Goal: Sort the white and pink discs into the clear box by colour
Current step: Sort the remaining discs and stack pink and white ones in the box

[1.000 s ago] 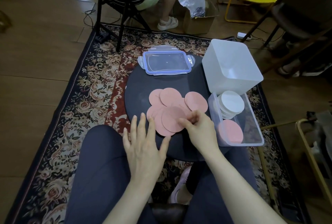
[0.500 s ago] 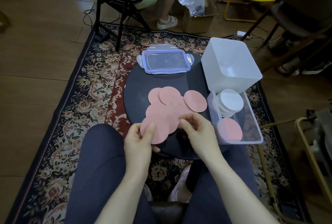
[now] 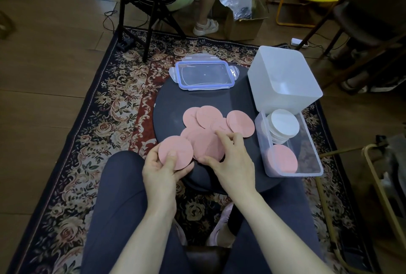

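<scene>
While the left hand (image 3: 162, 170) pinches one pink disc (image 3: 175, 153) off the table's (image 3: 175, 106) near-left edge, the right hand (image 3: 230, 159) grips another disc (image 3: 207, 147) near the front edge. More pink discs (image 3: 217, 120) overlap at the middle. The clear box (image 3: 307, 142) at the right edge holds white discs (image 3: 284, 125) and a pink one (image 3: 282, 158).
</scene>
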Demonstrator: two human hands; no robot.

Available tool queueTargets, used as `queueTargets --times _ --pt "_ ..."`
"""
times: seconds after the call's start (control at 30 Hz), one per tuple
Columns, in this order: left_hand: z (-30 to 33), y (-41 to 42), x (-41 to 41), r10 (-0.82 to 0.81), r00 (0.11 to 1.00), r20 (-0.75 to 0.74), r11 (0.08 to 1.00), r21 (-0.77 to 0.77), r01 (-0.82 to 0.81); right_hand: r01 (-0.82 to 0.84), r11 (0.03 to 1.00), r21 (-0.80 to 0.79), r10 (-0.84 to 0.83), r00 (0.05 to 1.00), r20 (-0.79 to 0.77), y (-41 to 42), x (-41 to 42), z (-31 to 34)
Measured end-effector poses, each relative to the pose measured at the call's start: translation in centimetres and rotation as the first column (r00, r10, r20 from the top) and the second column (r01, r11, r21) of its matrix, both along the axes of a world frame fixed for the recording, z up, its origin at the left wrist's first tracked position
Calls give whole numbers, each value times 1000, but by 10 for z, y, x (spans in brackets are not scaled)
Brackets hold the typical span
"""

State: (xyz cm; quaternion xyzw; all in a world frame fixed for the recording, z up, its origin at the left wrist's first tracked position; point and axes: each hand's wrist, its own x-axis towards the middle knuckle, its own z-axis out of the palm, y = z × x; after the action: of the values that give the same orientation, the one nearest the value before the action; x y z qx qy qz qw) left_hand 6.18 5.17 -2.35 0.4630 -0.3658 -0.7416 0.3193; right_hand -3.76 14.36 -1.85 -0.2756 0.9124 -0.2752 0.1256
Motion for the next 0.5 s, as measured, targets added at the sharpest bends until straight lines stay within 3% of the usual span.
queueTargets --times 0.27,0.4,0.5 --pt "-1 5 1 -62 997 -37 998 -6 62 222 953 -208 -193 970 150 19 -4 -6" --pt "0 6 -1 -45 998 -54 998 47 47 354 873 -335 -227 904 362 32 -2 -3" --pt "1 8 -2 -76 996 -38 996 41 78 404 819 -408 -134 825 548 34 2 4"
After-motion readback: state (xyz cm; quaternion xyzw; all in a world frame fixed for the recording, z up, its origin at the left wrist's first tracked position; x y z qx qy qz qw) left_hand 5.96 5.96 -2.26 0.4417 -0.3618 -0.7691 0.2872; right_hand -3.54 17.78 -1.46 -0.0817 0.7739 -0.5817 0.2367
